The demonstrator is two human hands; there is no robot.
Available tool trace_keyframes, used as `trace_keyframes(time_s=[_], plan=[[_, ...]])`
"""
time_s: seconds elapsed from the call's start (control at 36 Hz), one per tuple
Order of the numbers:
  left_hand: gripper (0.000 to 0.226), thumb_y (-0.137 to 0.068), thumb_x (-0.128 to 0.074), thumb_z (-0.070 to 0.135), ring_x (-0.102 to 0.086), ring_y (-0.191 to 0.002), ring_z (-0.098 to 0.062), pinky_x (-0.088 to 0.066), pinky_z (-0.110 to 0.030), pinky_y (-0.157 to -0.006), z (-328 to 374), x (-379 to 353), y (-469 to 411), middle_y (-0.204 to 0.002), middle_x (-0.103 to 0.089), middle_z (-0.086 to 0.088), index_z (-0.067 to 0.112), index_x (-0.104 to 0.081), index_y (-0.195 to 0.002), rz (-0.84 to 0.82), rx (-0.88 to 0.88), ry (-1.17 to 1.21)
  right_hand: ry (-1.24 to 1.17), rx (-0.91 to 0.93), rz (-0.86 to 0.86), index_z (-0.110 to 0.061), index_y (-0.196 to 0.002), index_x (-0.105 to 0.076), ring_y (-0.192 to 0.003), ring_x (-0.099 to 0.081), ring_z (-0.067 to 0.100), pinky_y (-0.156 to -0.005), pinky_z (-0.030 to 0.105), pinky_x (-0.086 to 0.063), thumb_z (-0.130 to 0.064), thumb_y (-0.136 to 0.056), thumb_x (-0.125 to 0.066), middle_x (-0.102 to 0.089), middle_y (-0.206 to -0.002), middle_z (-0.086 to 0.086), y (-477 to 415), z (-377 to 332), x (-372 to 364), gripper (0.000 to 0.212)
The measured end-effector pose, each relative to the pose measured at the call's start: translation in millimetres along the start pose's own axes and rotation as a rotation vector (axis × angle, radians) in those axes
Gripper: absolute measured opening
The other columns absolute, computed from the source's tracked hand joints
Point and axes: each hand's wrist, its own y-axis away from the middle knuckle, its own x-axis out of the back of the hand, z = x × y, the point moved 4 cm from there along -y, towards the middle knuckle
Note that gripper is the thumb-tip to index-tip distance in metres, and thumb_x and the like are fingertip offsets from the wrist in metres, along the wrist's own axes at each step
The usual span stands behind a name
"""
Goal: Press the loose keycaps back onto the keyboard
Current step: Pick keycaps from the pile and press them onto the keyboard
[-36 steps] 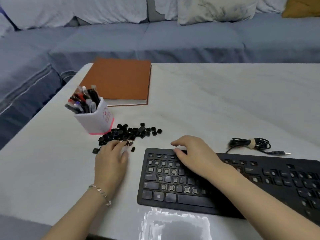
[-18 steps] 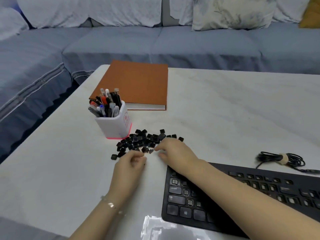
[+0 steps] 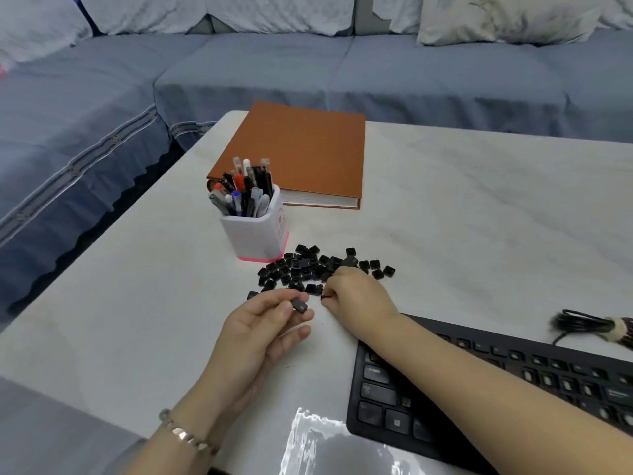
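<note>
**Keycap pinched in left hand, pile at centre frame**

Left hand (image 3: 263, 323), lower centre-left, palm turned up, pinched one black keycap (image 3: 300, 306) between thumb and fingertips, above the white table (image 3: 479, 200). Above it stood a white pen holder (image 3: 255, 231), with an orange notebook (image 3: 301, 152) behind. Loose keycaps (image 3: 308, 267) lay heaped just right of the holder. Right hand (image 3: 356, 296) rested at the heap's near edge, fingers curled; could not tell whether it held one. Black keyboard (image 3: 479, 389) lay lower right, under the right forearm. Coiled cable (image 3: 589, 325) lay at the right edge.
</note>
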Motion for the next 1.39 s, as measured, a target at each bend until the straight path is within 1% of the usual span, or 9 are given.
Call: trace_keyframes(time_s=[0.17, 0.31, 0.42, 0.61, 0.81, 0.97, 1.19, 1.28, 1.39], plan=[[0.02, -0.073, -0.055, 0.015, -0.067, -0.072, -0.008, -0.054, -0.022, -0.058, 1, -2, 2, -0.087, -0.072, -0.002, 0.019, -0.075, -0.075, -0.003, -0.002, -0.012, -0.123, -0.008, 0.054, -0.009, -0.09, -0.064, -0.087, -0.057, 0.018, -0.069, 0.026, -0.042, -0.015, -0.085, -0.051, -0.063, -0.091, 0.003, 7, 0, 8, 0.015], [0.02, -0.074, -0.055, 0.018, -0.066, -0.069, -0.009, -0.053, -0.022, -0.056, -5, -2, 4, -0.079, -0.07, 0.0, 0.022, -0.074, -0.074, 0.002, 0.039, -0.082, -0.611, -0.128, 0.17, -0.025, -0.075, -0.064, -0.065, -0.059, 0.006, -0.065, 0.007, -0.043, -0.01, -0.079, -0.065, -0.062, -0.07, -0.009, 36, 15, 36, 0.016], [0.019, -0.074, -0.056, 0.016, -0.068, -0.07, -0.011, -0.053, -0.02, -0.054, -19, -9, 5, -0.08, -0.072, -0.004, 0.02, -0.075, -0.073, 0.015, 0.112, -0.102, -1.066, -0.269, 0.133, -0.023, -0.072, -0.069, -0.064, -0.068, 0.012, -0.065, 0.016, -0.052, -0.004, -0.077, -0.067, -0.071, -0.067, 0.001, 75, 33, 52, 0.02], [0.023, -0.082, -0.056, 0.0, -0.065, -0.064, -0.008, -0.052, -0.017, -0.055, -48, -44, 9, -0.081, -0.072, -0.008, 0.011, -0.076, -0.078, -0.033, 0.252, -0.11, -1.518, -0.567, 0.12, -0.008, -0.079, -0.072, -0.077, -0.07, 0.019, -0.064, 0.013, -0.051, 0.003, -0.074, -0.066, -0.071, -0.08, 0.017, 136, 64, 56, 0.013], [0.02, -0.08, -0.059, -0.006, -0.068, -0.067, -0.011, -0.052, -0.014, -0.057, -69, -77, 16, -0.081, -0.073, -0.012, 0.006, -0.075, -0.075, -0.073, 0.266, -0.19, -1.479, -0.577, 0.163, -0.009, -0.092, -0.068, -0.083, -0.07, 0.018, -0.069, 0.014, -0.052, 0.001, -0.074, -0.065, -0.072, -0.083, 0.013, 169, 77, 68, 0.02], [0.017, -0.089, -0.051, -0.004, -0.07, -0.07, -0.011, -0.051, -0.014, -0.055, -76, -95, 17, -0.085, -0.073, -0.011, 0.004, -0.065, -0.094, -0.064, 0.273, -0.198, -1.431, -0.525, 0.202, -0.012, -0.085, -0.069, -0.073, -0.07, 0.016, -0.062, 0.012, -0.05, 0.003, -0.073, -0.066, -0.072, -0.078, 0.012, 184, 80, 82, 0.019], [0.024, -0.092, -0.043, -0.002, -0.037, -0.043, -0.002, -0.032, -0.012, -0.038, -84, -109, 13, -0.071, -0.064, -0.006, 0.008, -0.064, -0.096, -0.044, 0.307, -0.269, -1.373, -0.502, 0.253, -0.011, -0.086, -0.068, -0.061, -0.067, 0.012, -0.059, 0.013, -0.05, 0.006, -0.08, -0.061, -0.071, -0.07, 0.013, 199, 94, 86, 0.019], [0.026, -0.084, -0.047, -0.007, -0.04, -0.046, -0.002, -0.033, -0.013, -0.04, -86, -114, 13, -0.084, -0.055, -0.016, 0.008, -0.065, -0.095, -0.034, 0.31, -0.272, -1.309, -0.532, 0.249, -0.012, -0.083, -0.068, -0.057, -0.065, 0.01, -0.058, 0.013, -0.049, 0.007, -0.08, -0.06, -0.071, -0.065, 0.009, 204, 101, 82, 0.02], [0.035, -0.088, -0.036, -0.015, -0.056, -0.054, -0.001, -0.04, -0.011, -0.045, -87, -115, 16, -0.091, -0.067, -0.012, 0.009, -0.059, -0.101, -0.049, 0.273, -0.244, -1.2, -0.58, 0.231, -0.015, -0.08, -0.067, -0.054, -0.063, 0.008, -0.058, 0.014, -0.051, 0.006, -0.081, -0.06, -0.07, -0.061, 0.004, 211, 110, 72, 0.022]])
